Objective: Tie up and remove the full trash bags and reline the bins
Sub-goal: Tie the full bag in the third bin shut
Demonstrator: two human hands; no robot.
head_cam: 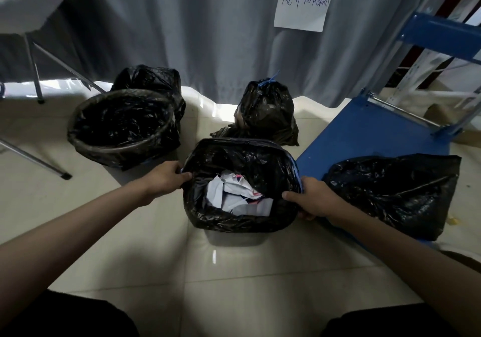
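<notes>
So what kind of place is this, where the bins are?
Probably a storeroom or workplace back corner used for collecting waste: a handwritten paper sign hangs on a grey curtain, blue metal shelving stands at the right, and a tied trash bag waits on the tiled floor.

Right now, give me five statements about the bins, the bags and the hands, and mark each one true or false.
1. Both hands grip the rim of the black liner on the near bin, the left hand on one side and the right hand on the other. True.
2. That bin holds crumpled paper. True.
3. The round bin at the left has no liner. False: a black liner is folded over its rim.
4. The bag by the curtain is open. False: its neck is tied shut with a blue drawstring.
5. A black bag lies on the blue cart. True.
</notes>
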